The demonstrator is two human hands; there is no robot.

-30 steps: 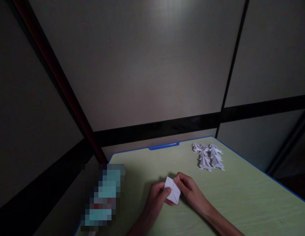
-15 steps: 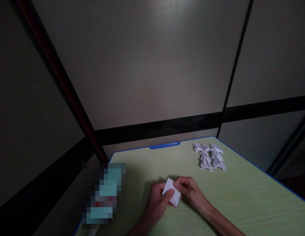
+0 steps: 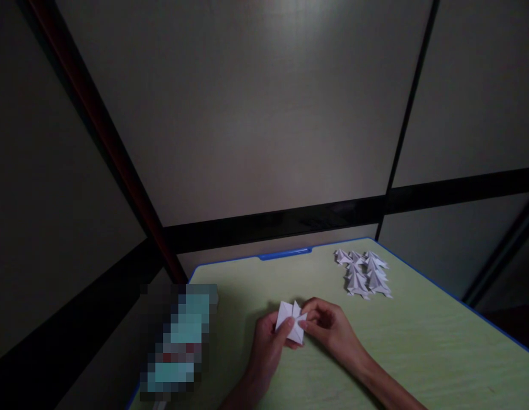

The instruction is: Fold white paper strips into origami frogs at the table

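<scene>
A small folded white paper (image 3: 296,332), marked with crease lines, is held just over the table top. My left hand (image 3: 267,344) grips it from the left, thumb flat across its face and fingers beneath. My right hand (image 3: 328,324) pinches a flap at the paper's right side between thumb and fingers. Near the top of the sheet a narrow pointed flap stands up. Farther back on the right, several folded white paper figures (image 3: 356,279) sit close together in two rows, untouched by either hand.
The pale green table (image 3: 418,336) has a blue edge and a blue strip (image 3: 285,253) at its back. At the left, a pixelated phone-like object (image 3: 183,330) leans by the edge. A panelled wall (image 3: 264,142) with a dark band rises right behind.
The paper has turned in my hands and shifted slightly left and up. A flap on its right now opens outward under my right fingers. The paper figures stay put.
</scene>
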